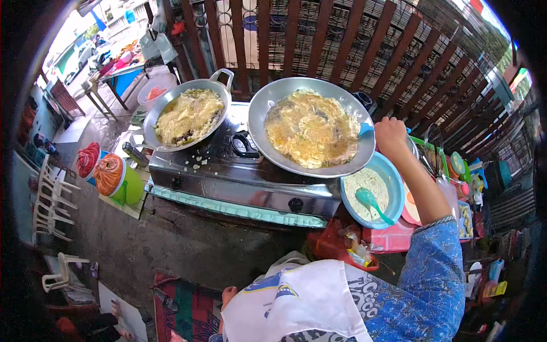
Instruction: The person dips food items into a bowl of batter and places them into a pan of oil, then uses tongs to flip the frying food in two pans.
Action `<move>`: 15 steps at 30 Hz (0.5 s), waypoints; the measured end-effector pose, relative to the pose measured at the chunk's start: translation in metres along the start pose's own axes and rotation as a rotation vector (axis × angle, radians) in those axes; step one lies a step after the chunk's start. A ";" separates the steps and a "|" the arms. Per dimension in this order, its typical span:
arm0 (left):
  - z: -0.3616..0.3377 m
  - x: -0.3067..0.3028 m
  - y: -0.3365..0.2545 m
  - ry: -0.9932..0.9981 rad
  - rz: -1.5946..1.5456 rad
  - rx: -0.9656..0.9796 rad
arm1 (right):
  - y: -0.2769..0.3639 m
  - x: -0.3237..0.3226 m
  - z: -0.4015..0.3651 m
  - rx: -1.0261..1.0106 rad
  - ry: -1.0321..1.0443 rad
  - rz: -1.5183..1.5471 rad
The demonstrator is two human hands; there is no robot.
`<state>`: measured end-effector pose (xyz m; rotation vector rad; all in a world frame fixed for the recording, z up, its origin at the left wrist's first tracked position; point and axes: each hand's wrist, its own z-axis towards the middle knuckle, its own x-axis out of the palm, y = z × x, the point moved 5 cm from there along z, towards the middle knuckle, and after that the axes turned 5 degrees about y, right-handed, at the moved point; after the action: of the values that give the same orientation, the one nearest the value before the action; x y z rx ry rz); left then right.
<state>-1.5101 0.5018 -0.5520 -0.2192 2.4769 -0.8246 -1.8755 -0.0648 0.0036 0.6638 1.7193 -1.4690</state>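
Observation:
My right hand (391, 137) is closed at the right rim of the large metal pan (259, 122). A blue utensil (366, 129) runs from it over the rim; its kind is hard to make out. Bubbling, golden-brown battered food (310, 128) fills the pan's middle. Just below my right hand, a light blue basin (348, 199) holds pale flour or batter mix with a green scoop (371, 204) in it. Only a small part of my left hand (229, 294) shows, low beside the white apron (307, 302), its fingers mostly hidden.
A second pan (149, 126) of frying food sits on the left of the metal stove (245, 182). Left of it stand a green bucket (134, 185) and white plastic chairs (54, 199). A slatted fence (319, 40) closes off the back. A wire whisk (434, 137) is at right.

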 end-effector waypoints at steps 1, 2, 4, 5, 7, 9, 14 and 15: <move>-0.008 -0.005 -0.013 0.017 0.038 -0.014 | -0.002 0.012 0.006 -0.009 -0.038 0.006; -0.015 -0.008 -0.024 0.034 0.072 -0.025 | -0.006 0.019 0.009 -0.017 -0.079 0.011; -0.024 -0.012 -0.033 0.018 0.061 -0.039 | -0.011 0.021 0.014 -0.020 -0.132 0.010; -0.028 -0.013 -0.036 0.001 0.053 -0.058 | -0.012 0.019 0.016 -0.026 -0.180 0.012; -0.023 -0.012 -0.030 0.004 0.027 -0.045 | -0.017 0.014 0.017 -0.024 -0.213 0.016; -0.012 -0.011 -0.016 0.012 0.004 -0.026 | -0.024 0.015 0.017 -0.015 -0.244 0.017; -0.022 -0.014 -0.032 -0.007 0.166 -0.010 | -0.040 -0.010 0.029 -0.003 -0.483 -0.007; -0.021 -0.014 -0.029 -0.011 0.166 -0.010 | -0.042 -0.010 0.036 -0.003 -0.486 -0.003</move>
<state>-1.5090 0.4933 -0.5143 -0.0205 2.4502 -0.7391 -1.8954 -0.1076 0.0341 0.2683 1.3439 -1.4814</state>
